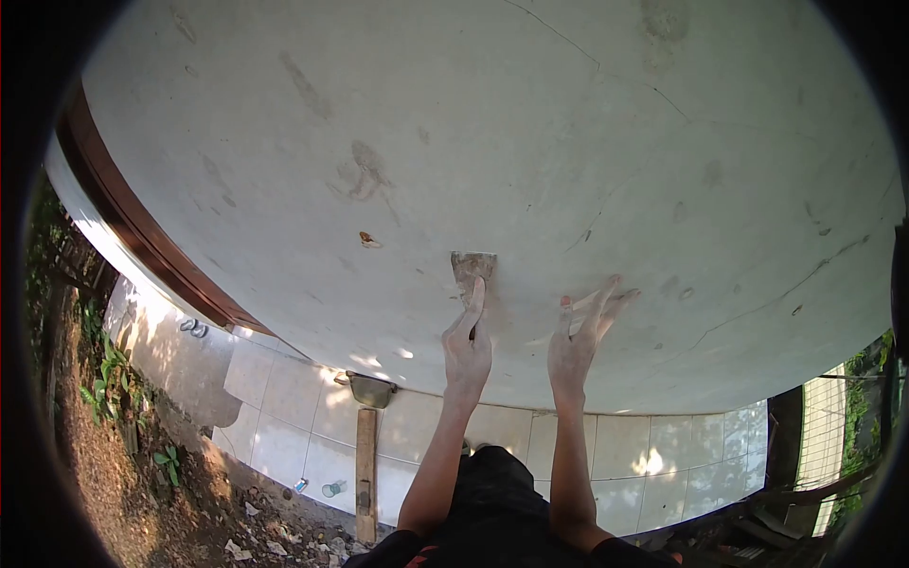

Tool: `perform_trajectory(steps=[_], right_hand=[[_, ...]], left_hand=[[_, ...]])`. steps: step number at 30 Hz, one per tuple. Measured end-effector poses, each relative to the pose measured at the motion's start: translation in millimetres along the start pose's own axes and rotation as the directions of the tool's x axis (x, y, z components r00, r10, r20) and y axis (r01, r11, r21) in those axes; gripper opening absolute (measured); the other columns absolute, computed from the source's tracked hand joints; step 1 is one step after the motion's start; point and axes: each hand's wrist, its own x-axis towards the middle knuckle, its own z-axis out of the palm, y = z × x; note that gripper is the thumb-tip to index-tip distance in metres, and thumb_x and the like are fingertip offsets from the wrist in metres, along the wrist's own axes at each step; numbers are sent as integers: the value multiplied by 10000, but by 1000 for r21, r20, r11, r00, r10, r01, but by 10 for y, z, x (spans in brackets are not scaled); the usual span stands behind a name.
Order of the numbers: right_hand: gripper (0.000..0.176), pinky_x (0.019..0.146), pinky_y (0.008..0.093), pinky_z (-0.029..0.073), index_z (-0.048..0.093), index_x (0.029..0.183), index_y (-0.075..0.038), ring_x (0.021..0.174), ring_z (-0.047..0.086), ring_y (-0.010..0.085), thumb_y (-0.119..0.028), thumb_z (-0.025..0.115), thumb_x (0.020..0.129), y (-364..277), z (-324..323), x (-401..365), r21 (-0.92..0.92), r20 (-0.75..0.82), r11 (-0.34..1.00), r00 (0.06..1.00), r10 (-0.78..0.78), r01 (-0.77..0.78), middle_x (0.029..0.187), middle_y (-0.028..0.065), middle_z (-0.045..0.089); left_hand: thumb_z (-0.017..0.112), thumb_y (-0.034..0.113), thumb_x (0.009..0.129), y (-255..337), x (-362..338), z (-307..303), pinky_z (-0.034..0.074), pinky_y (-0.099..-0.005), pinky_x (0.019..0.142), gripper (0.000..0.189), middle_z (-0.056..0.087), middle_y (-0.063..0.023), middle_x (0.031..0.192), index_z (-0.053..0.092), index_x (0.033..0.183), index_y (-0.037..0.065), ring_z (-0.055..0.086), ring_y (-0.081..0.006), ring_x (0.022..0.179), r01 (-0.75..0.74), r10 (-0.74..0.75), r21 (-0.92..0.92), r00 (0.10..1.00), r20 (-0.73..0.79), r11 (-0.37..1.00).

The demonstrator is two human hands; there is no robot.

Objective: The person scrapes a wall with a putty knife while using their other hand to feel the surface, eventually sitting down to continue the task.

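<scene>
A broad pale wall (568, 142) with thin cracks and grey patches fills the upper view. My left hand (469, 355) is closed around a putty knife (472, 265), its dull wide blade lying against the wall and pointing up. One finger stretches along the blade; the handle is hidden in my palm. To the right, my right hand (576, 350) has its fingers extended and apart, the fingertips right at the wall surface. Pale dust coats both hands. A small brown chipped spot (369, 240) shows on the wall, up and left of the blade.
Below the wall runs a tiled floor (388, 445). A dark basin (369, 388) and a wooden plank (366, 473) are left of my legs, with a clear cup (332, 489) nearby. Sandals (194, 328) lie farther left, near a brown frame (142, 237). Soil and plants border the tiles.
</scene>
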Motion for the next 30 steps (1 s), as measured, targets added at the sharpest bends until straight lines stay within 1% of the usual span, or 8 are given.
perform_trajectory(steps=[3,7,8,13,18,22,24,30], right_hand=[[738,1151,555,144,54,1549,-143,1448,-83,447,-339,504,998,4,23,-4,28,7,999,1000,22,-22,1554,274,-144],[738,1153,557,145,53,1549,-144,1448,-80,448,-355,498,999,-23,47,17,9,-15,1000,1000,27,-27,1554,267,-156],[739,1154,557,144,53,1549,-146,1448,-80,448,-354,499,998,-29,41,14,6,-16,999,999,31,-31,1554,266,-158],[735,1155,556,146,64,1549,-151,1447,-74,451,-328,513,995,-7,38,11,4,-10,1000,1000,30,-30,1556,263,-154],[736,1156,551,149,71,1547,-136,1447,-71,453,-297,525,991,-18,33,18,25,-4,999,999,32,-32,1557,261,-152],[740,1156,550,149,72,1546,-129,1446,-72,454,-272,535,988,-13,4,-9,38,4,999,999,34,-34,1557,261,-151],[741,1155,551,148,73,1546,-128,1446,-72,456,-266,538,986,-19,29,26,45,5,998,999,35,-35,1557,262,-150],[743,1152,555,158,69,1547,-131,1442,-62,467,-273,537,987,-13,23,20,4,-4,999,999,33,-33,1556,266,-149]], left_hand=[[483,-42,928,379,195,-107,326,-266,526,528,290,-86,629,475,1419,152,289,-151,560,24,-25,-81,1000,-10,996],[488,-38,933,109,31,-14,326,-265,532,525,303,-86,633,471,1421,156,293,-153,567,2,-2,-73,1000,-7,997],[488,-24,945,-102,-86,56,299,-255,516,505,288,-53,634,470,1419,149,269,-125,568,-4,3,-49,1000,-5,999],[491,-11,956,-34,-68,3,268,-243,500,488,263,-15,635,469,1417,145,246,-97,563,8,-8,-13,1000,4,1000],[511,2,957,161,137,-19,257,-247,495,456,231,-32,641,495,1395,127,255,-96,560,-27,20,-96,997,-76,995],[512,4,956,-301,-175,128,253,-251,494,445,232,-36,648,501,1386,117,250,-96,568,-43,42,-10,999,-32,999],[518,-18,936,-313,-213,105,318,-277,524,497,335,-120,624,495,1402,151,292,-153,574,46,-46,-4,998,31,999],[535,-8,935,88,29,-59,302,-261,504,483,303,-101,609,511,1389,154,270,-152,549,40,-39,-45,999,35,998]])
